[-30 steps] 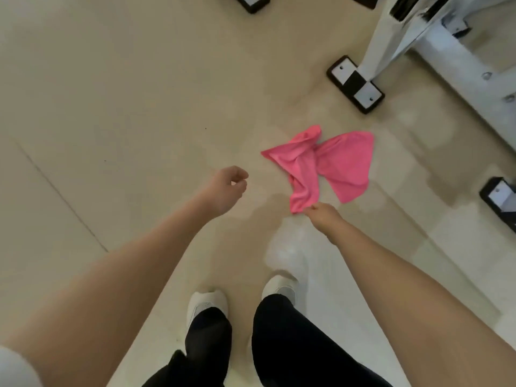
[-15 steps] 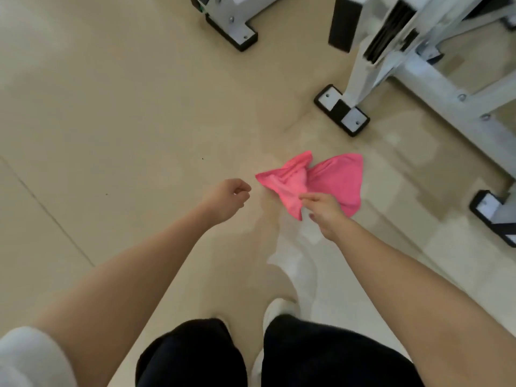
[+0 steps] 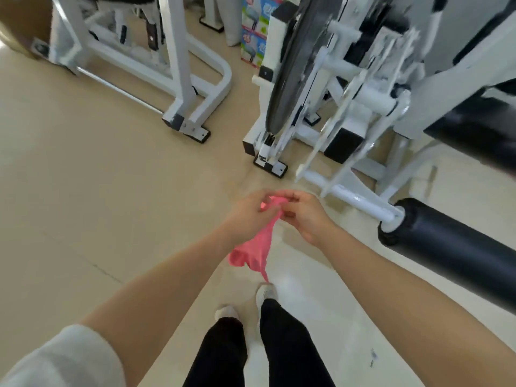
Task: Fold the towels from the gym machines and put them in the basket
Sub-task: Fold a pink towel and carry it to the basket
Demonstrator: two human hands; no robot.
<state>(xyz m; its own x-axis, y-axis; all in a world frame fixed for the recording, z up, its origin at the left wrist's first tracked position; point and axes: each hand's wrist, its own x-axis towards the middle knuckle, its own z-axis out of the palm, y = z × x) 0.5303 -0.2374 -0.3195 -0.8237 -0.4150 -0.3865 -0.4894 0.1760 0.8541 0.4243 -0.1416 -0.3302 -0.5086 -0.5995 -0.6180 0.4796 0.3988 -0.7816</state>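
Pinching pink towel [image 3: 258,248], left hand [image 3: 245,216], right hand [image 3: 305,217]

Your left hand [image 3: 245,216] and right hand [image 3: 304,216] cover the top of the pink towel [image 3: 257,250], so its gripped edge is hidden. The gym machine [image 3: 363,88] is motion-blurred and cut off at the frame's right edge.
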